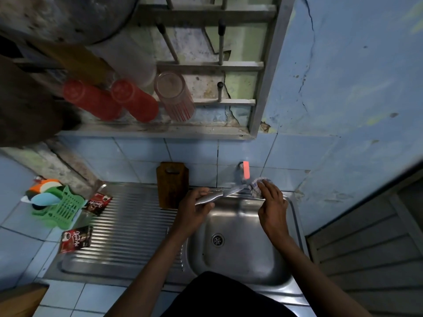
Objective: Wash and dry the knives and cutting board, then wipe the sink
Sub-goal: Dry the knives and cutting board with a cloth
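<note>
Knife and cloth held over the sink.
My left hand (194,208) grips the knife (220,194) by its metal handle, blade pointing right toward the tap (245,171). My right hand (271,202) clasps a checked cloth (257,187) against the blade tip, above the back rim of the sink (240,255). The board (172,185) stands on the ribbed drainer (128,225), leaning on the tiled wall just left of my left hand.

The knife (219,194) tip is hidden inside the cloth (257,187); blurred sachet (76,239) lettering is unreadable.
</note>
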